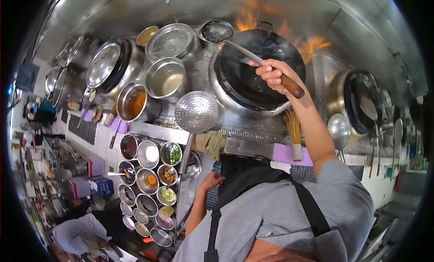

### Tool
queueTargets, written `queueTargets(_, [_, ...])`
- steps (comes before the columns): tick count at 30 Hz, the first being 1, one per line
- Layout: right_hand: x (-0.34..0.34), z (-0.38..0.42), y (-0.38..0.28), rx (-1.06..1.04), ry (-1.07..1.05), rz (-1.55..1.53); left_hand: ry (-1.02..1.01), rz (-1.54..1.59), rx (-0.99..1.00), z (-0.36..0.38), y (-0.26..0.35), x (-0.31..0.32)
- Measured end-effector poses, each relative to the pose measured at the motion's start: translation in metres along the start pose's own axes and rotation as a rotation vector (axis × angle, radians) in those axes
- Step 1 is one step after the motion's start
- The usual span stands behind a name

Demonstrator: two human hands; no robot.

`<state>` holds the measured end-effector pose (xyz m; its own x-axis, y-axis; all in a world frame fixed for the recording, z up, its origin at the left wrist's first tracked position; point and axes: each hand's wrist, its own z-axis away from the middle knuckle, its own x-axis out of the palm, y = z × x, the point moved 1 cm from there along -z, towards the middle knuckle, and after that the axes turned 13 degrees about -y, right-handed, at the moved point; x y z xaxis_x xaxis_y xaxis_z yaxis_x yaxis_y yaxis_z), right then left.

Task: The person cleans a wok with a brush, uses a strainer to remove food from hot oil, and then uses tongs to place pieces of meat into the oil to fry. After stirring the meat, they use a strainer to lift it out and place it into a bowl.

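1. The right hand (pixel 275 75) is closed round the ladle (pixel 243 51), fingers wrapped near the join of metal shaft and wooden handle; the handle's end sticks out below the hand, toward the right; the palm side is hidden.
2. The ladle slants through the upper centre of the frame; its bowl (pixel 216 31) lies up and left of the grip, by the upper left rim of the wok (pixel 251 76); whether bowl and rim touch, I cannot tell.
3. The wok is dark and hazed with smoke, its contents hard to make out; hand and ladle cover part of it; blurred flames (pixel 246 21) show beyond its far rim.
4. The left hand (pixel 211 181) is at lower centre, loosely curled, well apart from the ladle and just below the cloth (pixel 211 143); its fingers are small and partly hidden, so I cannot tell whether it holds anything.
5. The strainer (pixel 196 111) lies left of the wok; the brush (pixel 294 128) stands below it, beside the right forearm.
6. Another person (pixel 79 232) at lower left is partly cut off by the dark round edge.
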<state>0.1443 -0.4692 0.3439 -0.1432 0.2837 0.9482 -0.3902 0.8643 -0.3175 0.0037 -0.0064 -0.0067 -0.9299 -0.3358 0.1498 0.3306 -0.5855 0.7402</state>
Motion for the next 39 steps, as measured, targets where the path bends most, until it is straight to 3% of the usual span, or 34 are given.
queueTargets(2, [-0.001, 0.006, 0.015, -0.006, 0.034, 0.006, -0.036, -0.112, 0.072, 0.024, 0.077, -0.014])
queueTargets(3, [-0.006, 0.065, -0.029, 0.011, 0.099, 0.118, 0.052, -0.233, 0.24, -0.034, 0.158, 0.04])
queueTargets(6, [-0.015, 0.098, -0.02, 0.01, 0.299, 0.309, 0.381, -0.626, 0.602, -0.04, 0.279, 0.066])
queueTargets(8, [-0.035, 0.118, -0.021, 0.01, 0.414, 0.761, 0.655, -0.866, 0.816, -0.071, 0.336, 0.075])
queueTargets(10, [-0.066, 0.14, -0.017, -0.036, 0.528, 1.201, 0.787, -1.052, 0.843, -0.085, 0.388, 0.085])
queueTargets(11, [-0.06, 0.159, -0.012, -0.012, 0.685, 1.459, 0.778, -1.148, 0.775, -0.099, 0.398, 0.085])
queueTargets(13, [-0.07, 0.203, 0.009, -0.308, 0.897, 1.861, 0.752, -1.334, 0.636, -0.127, 0.403, 0.083])
queueTargets(15, [-0.069, 0.249, 0.039, -0.313, 1.054, 1.776, 0.691, -1.33, 0.51, -0.15, 0.394, 0.08])
queueTargets(17, [-0.098, 0.296, 0.084, -0.525, 1.111, 1.847, 0.65, -1.326, 0.418, -0.152, 0.396, 0.078])
queueTargets(19, [-0.121, 0.345, 0.135, -0.456, 1.256, 1.73, 0.622, -1.317, 0.364, -0.14, 0.402, 0.081])
queueTargets(21, [-0.114, 0.375, 0.17, -0.02, 1.43, 1.476, 0.645, -1.286, 0.452, -0.142, 0.399, 0.08])
queueTargets(24, [-0.146, 0.405, 0.213, -0.046, 1.436, 1.465, 0.688, -1.303, 0.489, -0.148, 0.394, 0.08])
queueTargets(27, [-0.195, 0.421, 0.232, -0.279, 1.343, 2.048, 0.707, -1.268, 0.526, -0.147, 0.392, 0.081])
queueTargets(28, [-0.2, 0.424, 0.236, -0.055, 1.41, 1.742, 0.679, -1.251, 0.508, -0.147, 0.392, 0.079])
queueTargets(31, [-0.195, 0.411, 0.213, 0.209, 1.515, 1.929, 0.615, -1.258, 0.462, -0.147, 0.392, 0.077])
queueTargets(34, [-0.186, 0.349, 0.195, 0.059, 1.35, 1.704, 0.714, -1.237, 0.579, -0.143, 0.382, 0.079])
queueTargets(37, [-0.193, 0.317, 0.188, 0.378, 1.389, 1.633, 0.752, -1.108, 0.799, -0.089, 0.372, 0.104])
queueTargets(39, [-0.166, 0.322, 0.173, 0.042, 1.142, 1.283, 0.441, -1.059, 0.737, -0.062, 0.327, 0.099])
